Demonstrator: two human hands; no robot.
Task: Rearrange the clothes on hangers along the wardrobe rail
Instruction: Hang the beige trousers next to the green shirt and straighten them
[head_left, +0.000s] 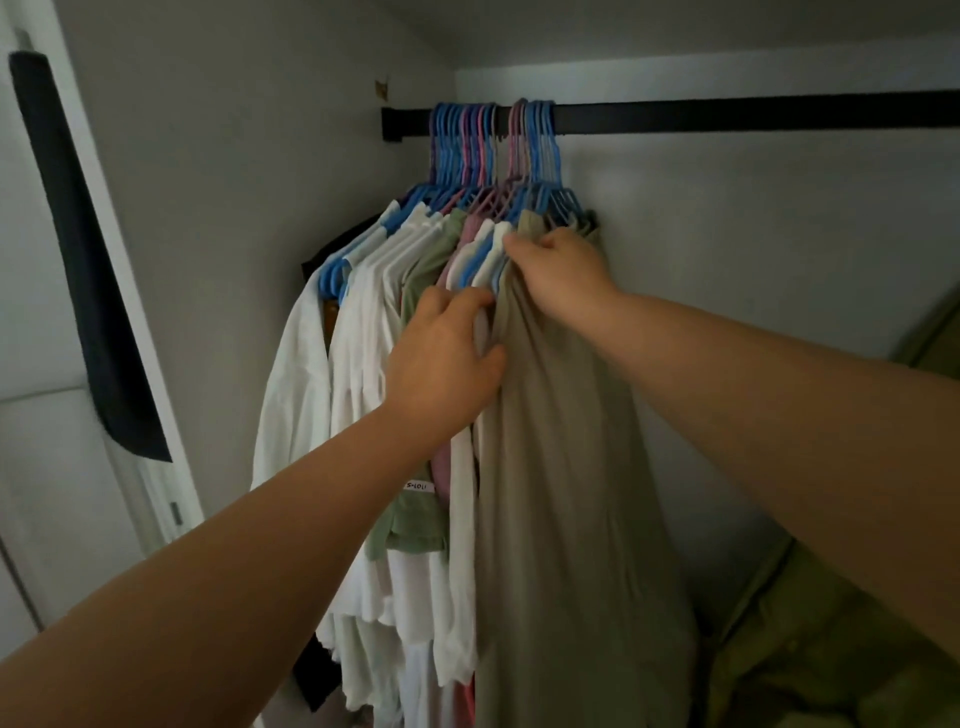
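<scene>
So all your clothes (415, 322) are jammed up at the far left end of the black rail (727, 115), right against the bracket by the left wall, with the blue, pink and purple hangers (493, 150) packed hook to hook. Everything to the right of that bunch is bare rail, so you've got loads of sliding room that way and basically none to the left. Your left hand (447, 364) has its fingers curled into the gap between the white and pink shirts and the long khaki garment (561, 467); can't tell if it's actually pinching fabric. Your right hand (563, 270) is closed over the shoulder of that khaki piece, just under the hanger necks. The khaki garment hangs at the right edge of the bunch, close to the back wall. There's also a dark cloth (83, 260) hanging on the door at far left.
</scene>
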